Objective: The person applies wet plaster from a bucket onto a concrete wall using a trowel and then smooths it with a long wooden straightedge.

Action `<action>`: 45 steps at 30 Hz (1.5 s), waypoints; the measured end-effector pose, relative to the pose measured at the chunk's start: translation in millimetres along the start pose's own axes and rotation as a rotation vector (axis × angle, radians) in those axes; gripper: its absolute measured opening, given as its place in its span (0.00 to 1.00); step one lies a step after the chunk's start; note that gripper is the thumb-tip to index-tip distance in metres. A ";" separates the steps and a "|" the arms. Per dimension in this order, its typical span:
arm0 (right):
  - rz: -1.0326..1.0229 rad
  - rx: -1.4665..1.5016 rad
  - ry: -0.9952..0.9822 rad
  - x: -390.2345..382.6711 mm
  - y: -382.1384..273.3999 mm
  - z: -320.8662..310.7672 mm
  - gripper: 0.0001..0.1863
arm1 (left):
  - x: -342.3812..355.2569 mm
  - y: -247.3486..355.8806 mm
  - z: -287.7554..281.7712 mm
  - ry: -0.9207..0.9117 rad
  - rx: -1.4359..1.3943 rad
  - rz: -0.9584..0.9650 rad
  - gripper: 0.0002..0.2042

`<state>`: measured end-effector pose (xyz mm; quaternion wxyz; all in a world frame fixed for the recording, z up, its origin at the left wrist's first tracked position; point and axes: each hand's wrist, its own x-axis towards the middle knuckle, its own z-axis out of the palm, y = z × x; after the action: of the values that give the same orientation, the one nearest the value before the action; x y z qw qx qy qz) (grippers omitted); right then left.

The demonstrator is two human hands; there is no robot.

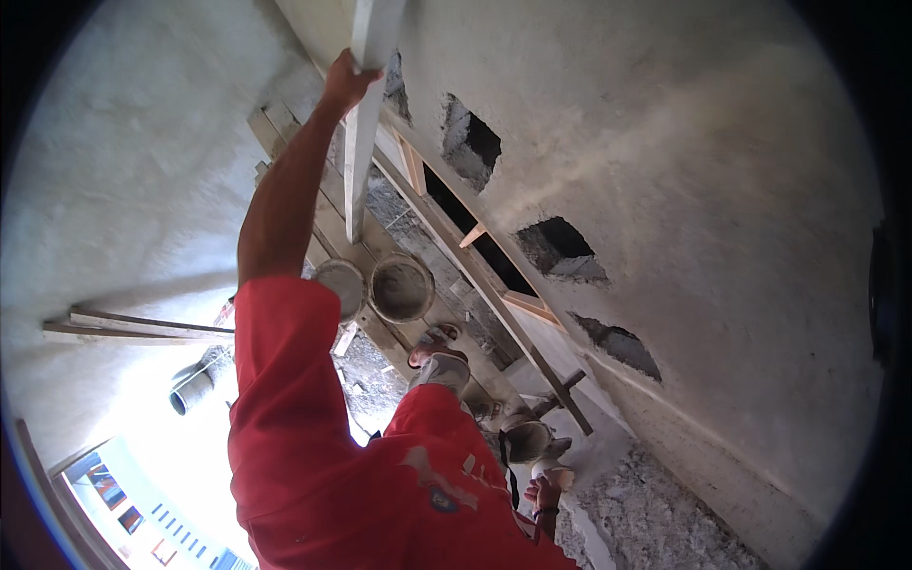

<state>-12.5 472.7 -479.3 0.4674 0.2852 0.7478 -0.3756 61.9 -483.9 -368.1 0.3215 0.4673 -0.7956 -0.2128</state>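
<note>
My left hand (348, 87) is raised high and wrapped around a long pale straight bar (362, 152). The bar stands almost upright, its lower end down by the planks. My right hand (542, 494) is low at the right of my body, its fingers closed on a whitish cup-shaped thing (553, 472) whose exact kind is unclear. Just beyond it is a bucket (527, 441) tilted toward me. Two mortar-crusted buckets, a nearer-to-the-wall bucket (403, 288) and its neighbour (340, 283), stand side by side below the bar. Grey material lies inside both.
Wooden planks (328, 204) lie under my sandalled foot (439, 346). Rough-edged holes (560, 249) break the plastered wall (684, 190) at right, above a wooden-framed opening (475, 236). A long timber (489, 296) runs along it. Boards (142, 328) lean at left, near a grey pipe (193, 391).
</note>
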 end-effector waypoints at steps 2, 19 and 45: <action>-0.018 -0.079 0.014 -0.7 -4.8 4.4 0.25 | -32.6 2.3 -44.5 0.035 -0.076 0.055 0.23; -0.265 -0.147 -0.765 2.6 -165.4 160.0 0.22 | -186.7 260.0 -375.5 0.401 -0.602 -0.049 0.16; -0.480 1.904 0.014 82.8 -85.5 27.9 0.23 | -291.5 299.4 -25.5 -0.673 -0.960 -0.690 0.21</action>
<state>-98.6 408.4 -537.5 -0.0511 0.3853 0.1734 -0.9049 2.2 -86.8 -250.0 0.1421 0.4083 -0.4750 -0.7664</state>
